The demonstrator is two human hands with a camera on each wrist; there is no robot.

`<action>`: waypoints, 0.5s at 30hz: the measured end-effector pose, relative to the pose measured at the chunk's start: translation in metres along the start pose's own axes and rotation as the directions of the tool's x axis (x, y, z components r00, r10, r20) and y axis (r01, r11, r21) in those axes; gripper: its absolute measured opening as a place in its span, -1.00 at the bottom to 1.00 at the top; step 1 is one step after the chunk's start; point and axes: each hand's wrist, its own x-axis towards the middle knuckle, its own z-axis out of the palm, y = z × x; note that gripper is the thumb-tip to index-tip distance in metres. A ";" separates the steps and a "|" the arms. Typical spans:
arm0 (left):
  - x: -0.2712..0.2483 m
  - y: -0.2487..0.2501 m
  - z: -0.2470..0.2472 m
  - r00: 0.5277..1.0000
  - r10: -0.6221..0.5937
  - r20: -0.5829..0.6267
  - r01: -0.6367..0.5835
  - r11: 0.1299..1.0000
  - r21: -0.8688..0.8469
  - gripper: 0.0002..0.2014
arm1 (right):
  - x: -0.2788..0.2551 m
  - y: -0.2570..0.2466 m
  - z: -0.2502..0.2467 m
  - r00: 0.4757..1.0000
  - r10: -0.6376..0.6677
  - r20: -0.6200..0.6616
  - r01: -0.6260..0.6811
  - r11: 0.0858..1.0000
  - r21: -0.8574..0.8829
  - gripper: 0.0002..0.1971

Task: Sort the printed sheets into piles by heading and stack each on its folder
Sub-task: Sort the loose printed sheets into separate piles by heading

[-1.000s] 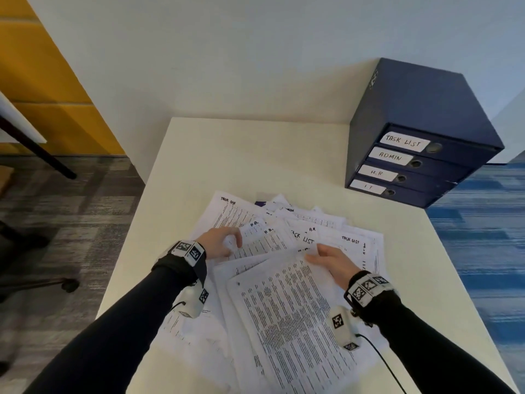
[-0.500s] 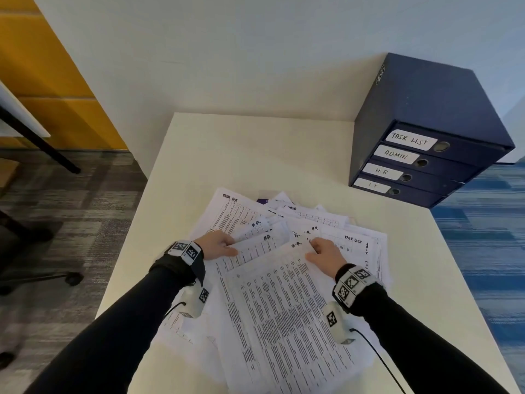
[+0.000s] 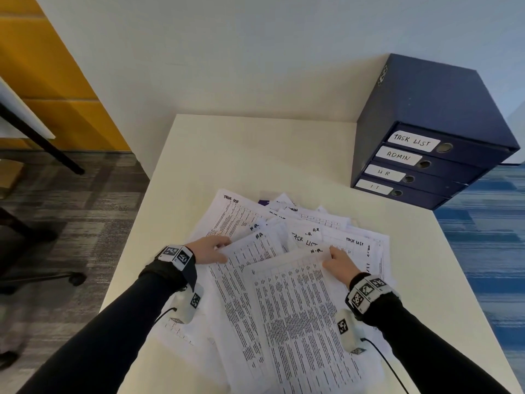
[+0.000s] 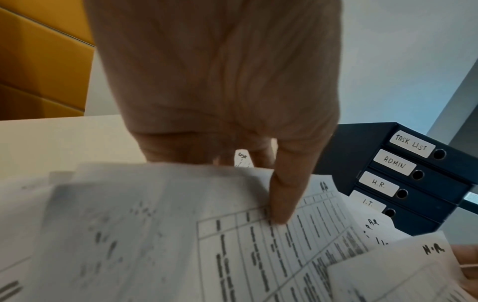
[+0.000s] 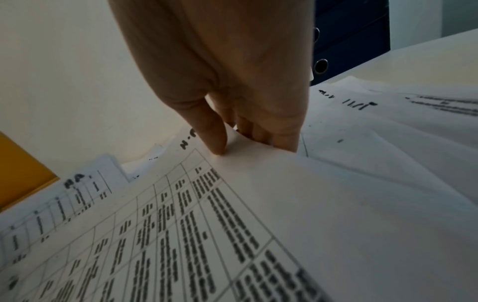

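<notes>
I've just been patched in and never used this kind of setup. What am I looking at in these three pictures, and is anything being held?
No machine: a person works bare-handed. The wide picture comes from a head camera; the other two from cameras on each wrist, looking along the fingers. On the table lies a loose spread of printed sheets with handwritten headings. Beside them stand four dark blue folders labelled TASK LIST, ADMIN, H.R. and I.T. The left hand pinches an H.R. sheet's corner; the right hand pinches the top sheet, also H.R.

A cream table (image 3: pixel 255 155) carries a loose spread of printed sheets (image 3: pixel 284 308); beyond them, at the far right corner, stands the stack of navy folders (image 3: pixel 426 132), seemingly four.
</notes>
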 end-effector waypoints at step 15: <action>-0.024 -0.021 -0.033 0.904 -0.044 -0.425 0.050 0.999 0.003 -0.95 | -0.016 -0.053 -0.015 0.996 0.036 -0.085 -0.012 0.962 0.274 -0.85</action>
